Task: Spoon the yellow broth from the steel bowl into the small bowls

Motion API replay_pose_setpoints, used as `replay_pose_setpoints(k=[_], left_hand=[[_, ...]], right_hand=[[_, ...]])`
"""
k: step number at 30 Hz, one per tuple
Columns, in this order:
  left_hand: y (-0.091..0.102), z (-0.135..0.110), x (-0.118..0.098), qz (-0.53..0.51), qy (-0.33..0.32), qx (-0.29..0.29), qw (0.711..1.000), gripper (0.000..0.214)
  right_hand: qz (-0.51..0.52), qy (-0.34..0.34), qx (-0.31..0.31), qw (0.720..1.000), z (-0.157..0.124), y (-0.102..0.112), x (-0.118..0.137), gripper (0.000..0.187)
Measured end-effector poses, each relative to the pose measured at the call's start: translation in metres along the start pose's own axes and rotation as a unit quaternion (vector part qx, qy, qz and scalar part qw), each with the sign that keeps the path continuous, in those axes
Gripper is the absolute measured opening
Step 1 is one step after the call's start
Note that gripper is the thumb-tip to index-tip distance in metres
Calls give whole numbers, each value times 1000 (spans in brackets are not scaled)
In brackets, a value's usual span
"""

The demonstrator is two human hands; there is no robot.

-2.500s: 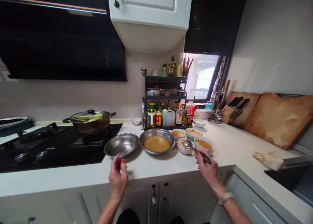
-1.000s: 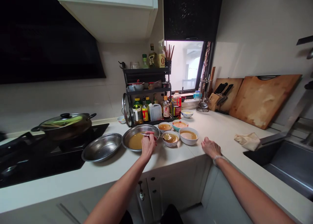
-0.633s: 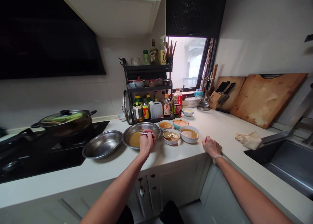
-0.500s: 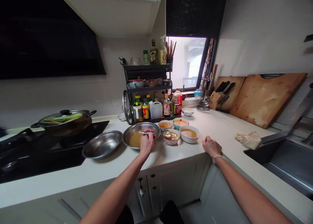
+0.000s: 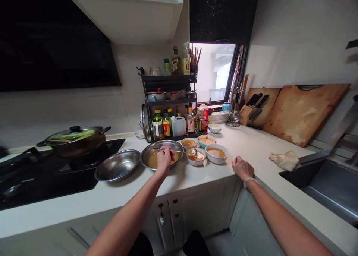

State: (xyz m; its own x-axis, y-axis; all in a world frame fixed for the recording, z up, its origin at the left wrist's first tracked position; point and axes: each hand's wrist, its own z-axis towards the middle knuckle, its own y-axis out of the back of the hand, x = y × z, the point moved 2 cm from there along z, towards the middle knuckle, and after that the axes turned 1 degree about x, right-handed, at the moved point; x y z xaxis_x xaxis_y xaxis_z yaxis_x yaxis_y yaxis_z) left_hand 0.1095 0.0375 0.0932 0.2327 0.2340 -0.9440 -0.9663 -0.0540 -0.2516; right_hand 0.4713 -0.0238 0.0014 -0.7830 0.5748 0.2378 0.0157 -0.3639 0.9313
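My left hand is closed on the handle of a metal spoon, over the near rim of a steel bowl of brown liquid. The spoon's bowl end hangs above a small white bowl of the same liquid. My right hand rests in a loose fist on the counter edge and holds nothing. A larger white bowl, a teal bowl and another small bowl stand close by, all filled. An empty steel bowl sits to the left.
A lidded wok stands on the black hob at left. Behind the bowls is a black rack of bottles. A knife block and wooden boards lean on the right wall. A cloth lies beside the sink.
The spoon passed from my right hand to my left. My left hand has since drawn left over the steel bowl, bringing the spoon with it. My right hand settled on the counter edge.
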Motion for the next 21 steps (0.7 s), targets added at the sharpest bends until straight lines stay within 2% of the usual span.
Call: replay_pose_setpoints(k=[5,10,16,21], left_hand=[[2,7,-11,-10,-27,1,1000,11],[10,13,-35,-45,-27,-3,999,14],[46,21,-64,-42,-35,-27,998,16],[84,24,-69,87,-85,-20,992,14]], right_hand=[[-2,2,-12,1000,1,-3,-2,25],[-6,-4,-11,1000,-1,2,0,25],[-14,1,-4,1000,-2,1,-3,27],[-6,3,-19,1000,4,-8,-8,25]])
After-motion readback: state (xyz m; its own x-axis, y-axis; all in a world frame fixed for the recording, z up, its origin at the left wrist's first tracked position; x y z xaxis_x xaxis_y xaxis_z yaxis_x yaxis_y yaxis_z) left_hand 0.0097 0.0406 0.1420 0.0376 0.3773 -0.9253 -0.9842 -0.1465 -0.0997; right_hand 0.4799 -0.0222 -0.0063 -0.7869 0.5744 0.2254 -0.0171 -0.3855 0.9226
